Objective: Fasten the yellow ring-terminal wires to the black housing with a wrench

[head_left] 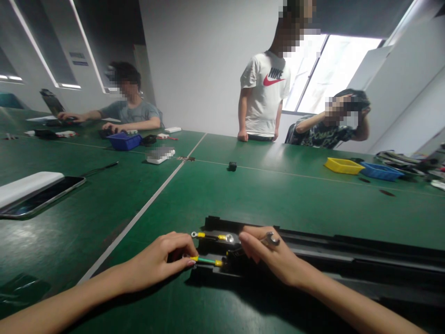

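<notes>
A long black channel-shaped part [313, 253] lies across the table in front of me, running off to the right. My left hand [170, 255] pinches the near end of a short green wire [206, 260] with yellow terminal sleeves. The wire's other end meets the channel near a dark fitting. Over the channel, my right hand [271, 253] is closed around a wrench [272, 240], whose open jaw sticks out above the knuckles. Its working end is hidden behind the fingers. Beyond the green wire lies a short black lead [210, 236] with yellow sleeves and ring terminals.
The green table [174, 208] has a pale seam at left. A phone [45, 197] and a white box [31, 183] lie left. A small black block [232, 166], a blue bin [124, 140], a yellow tray [343, 165] and a blue tray [381, 170] stand farther back. Several people are opposite.
</notes>
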Demonstrator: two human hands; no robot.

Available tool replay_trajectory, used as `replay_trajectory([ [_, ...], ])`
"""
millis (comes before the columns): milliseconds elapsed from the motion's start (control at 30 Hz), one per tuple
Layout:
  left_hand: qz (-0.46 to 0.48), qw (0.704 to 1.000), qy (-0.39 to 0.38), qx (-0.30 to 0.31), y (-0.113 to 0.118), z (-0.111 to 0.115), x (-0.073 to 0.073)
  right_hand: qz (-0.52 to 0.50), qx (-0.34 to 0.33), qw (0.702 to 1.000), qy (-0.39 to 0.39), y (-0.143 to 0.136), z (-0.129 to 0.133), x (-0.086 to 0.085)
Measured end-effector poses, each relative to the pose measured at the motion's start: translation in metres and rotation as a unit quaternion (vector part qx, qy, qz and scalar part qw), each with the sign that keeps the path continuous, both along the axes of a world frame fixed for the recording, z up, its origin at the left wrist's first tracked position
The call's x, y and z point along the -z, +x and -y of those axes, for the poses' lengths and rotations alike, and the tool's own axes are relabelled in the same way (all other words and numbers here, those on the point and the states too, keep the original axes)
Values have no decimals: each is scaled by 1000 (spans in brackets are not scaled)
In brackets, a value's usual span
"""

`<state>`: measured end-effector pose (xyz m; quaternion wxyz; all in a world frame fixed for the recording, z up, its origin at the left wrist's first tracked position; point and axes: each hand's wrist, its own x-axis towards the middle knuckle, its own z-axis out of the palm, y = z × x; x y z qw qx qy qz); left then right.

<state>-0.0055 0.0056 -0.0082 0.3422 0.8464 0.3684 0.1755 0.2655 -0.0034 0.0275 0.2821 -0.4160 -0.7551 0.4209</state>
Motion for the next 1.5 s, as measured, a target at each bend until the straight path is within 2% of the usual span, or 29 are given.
replay_trajectory([
  [900,-2,1000,-17,-7,1,-1,-3,30,-31,999,-18,2,2,-1],
  [1200,4,999,-31,-7,-1,0,-2,12,-46,999,-18,2,2,-3],
  [1367,0,1000,-20,-11,0,1,-4,0,-17,1000,9,2,0,0],
  [1500,-7,1000,-18,-13,1,1,-5,10,-8,1000,2,2,-1,2],
])
